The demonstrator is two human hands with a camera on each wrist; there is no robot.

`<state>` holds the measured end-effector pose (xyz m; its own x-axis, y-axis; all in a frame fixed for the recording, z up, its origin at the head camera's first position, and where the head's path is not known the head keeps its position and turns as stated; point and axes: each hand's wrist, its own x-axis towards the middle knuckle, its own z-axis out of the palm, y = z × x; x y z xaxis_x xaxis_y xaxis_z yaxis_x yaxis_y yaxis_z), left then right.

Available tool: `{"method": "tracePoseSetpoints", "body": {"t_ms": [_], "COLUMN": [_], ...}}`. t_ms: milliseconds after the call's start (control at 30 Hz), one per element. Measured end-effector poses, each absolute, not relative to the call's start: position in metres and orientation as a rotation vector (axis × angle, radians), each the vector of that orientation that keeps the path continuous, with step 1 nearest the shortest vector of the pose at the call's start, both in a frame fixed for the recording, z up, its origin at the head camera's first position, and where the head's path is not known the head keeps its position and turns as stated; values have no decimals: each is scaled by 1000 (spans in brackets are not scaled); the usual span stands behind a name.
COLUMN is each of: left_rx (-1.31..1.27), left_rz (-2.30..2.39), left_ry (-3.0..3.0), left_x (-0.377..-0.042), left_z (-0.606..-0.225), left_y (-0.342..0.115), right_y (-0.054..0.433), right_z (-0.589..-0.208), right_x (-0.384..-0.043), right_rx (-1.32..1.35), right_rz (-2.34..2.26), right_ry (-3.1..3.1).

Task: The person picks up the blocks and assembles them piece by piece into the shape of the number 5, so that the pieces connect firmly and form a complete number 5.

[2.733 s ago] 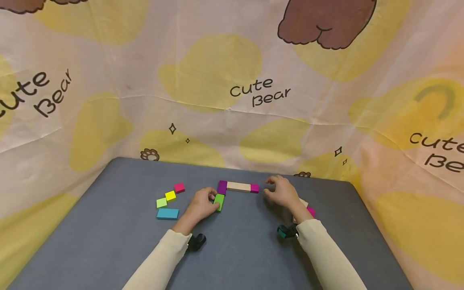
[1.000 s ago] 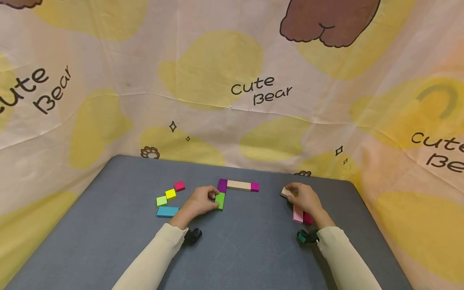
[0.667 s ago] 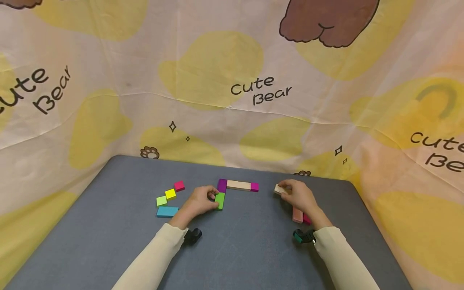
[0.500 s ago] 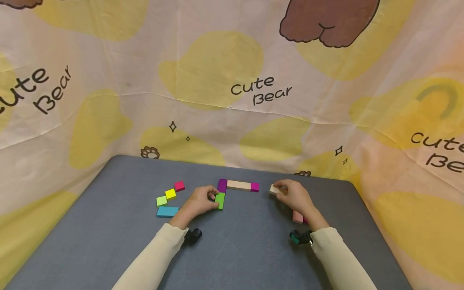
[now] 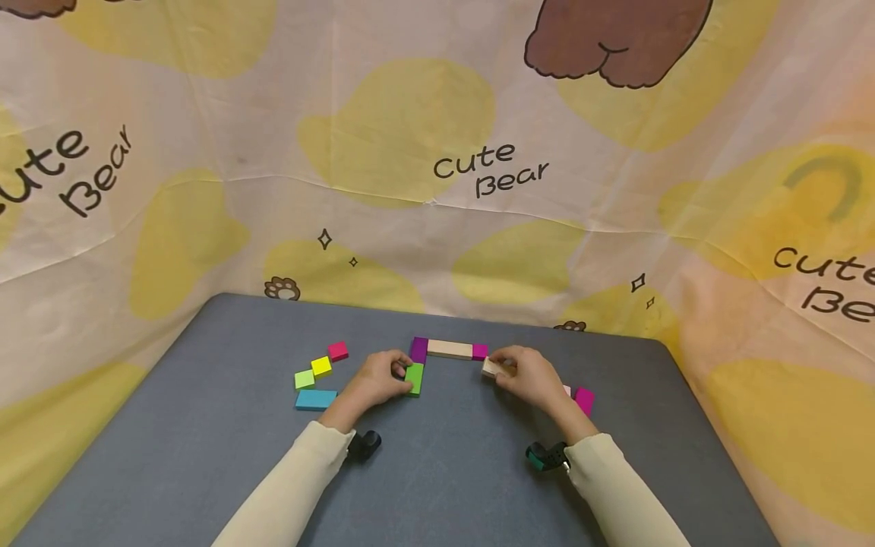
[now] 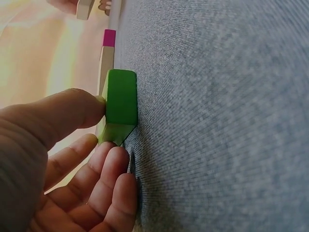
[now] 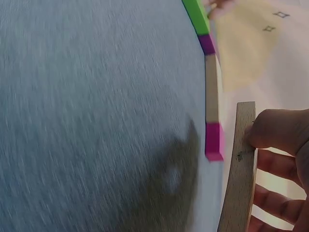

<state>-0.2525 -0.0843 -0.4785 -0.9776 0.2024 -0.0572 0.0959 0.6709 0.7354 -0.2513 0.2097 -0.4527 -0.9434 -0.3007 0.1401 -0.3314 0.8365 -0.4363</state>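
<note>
Bare-wood block (image 7: 237, 188) pinched between right hand (image 5: 529, 376) thumb and fingers; looks lifted, its shadow apart from it. It's near the worktop (image 5: 437, 479) far edge, right of centre, just beside the magenta cube (image 5: 480, 352). Left hand (image 5: 377, 377) pinches the green block (image 5: 414, 379) between thumb and index, other fingers curled.

Green's far end touches the purple block (image 5: 419, 350); wood bar (image 5: 450, 349) runs from purple to magenta cube, parallel-ish to far edge.

Progress, my read: partway. Four pieces joined into a corner; held block not placed. Unused, toward left edge: red cube (image 5: 338, 351), yellow cube (image 5: 321, 367), lime cube (image 5: 304, 380), blue block (image 5: 315, 399). Toward right edge: magenta block (image 5: 584, 399), plus a pale pink piece (image 5: 567, 390) mostly behind the right arm.

Held block: long, flat-sided, unpainted, grain visible, small dark knot near the thumb.
</note>
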Motion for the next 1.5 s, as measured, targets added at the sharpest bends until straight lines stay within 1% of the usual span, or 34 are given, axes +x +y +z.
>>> {"method": "tracePoseSetpoints", "body": {"t_ms": [367, 867, 1200, 1500], "left_rx": [233, 230, 216, 208], "left_rz": [1190, 1194, 1192, 1191], "left_ry": [2739, 2734, 2728, 2717], "left_x": [-253, -255, -256, -257], "left_z": [-478, -477, -478, -479], "left_y": [-84, -83, -83, -83], "right_y": [180, 142, 127, 119], "right_z": [-462, -467, -473, -477], "right_x": [-243, -230, -228, -224], "right_rx": [642, 787, 828, 765], "right_rz": [773, 719, 693, 728], "right_ry": [-2902, -2933, -2918, -2938]}}
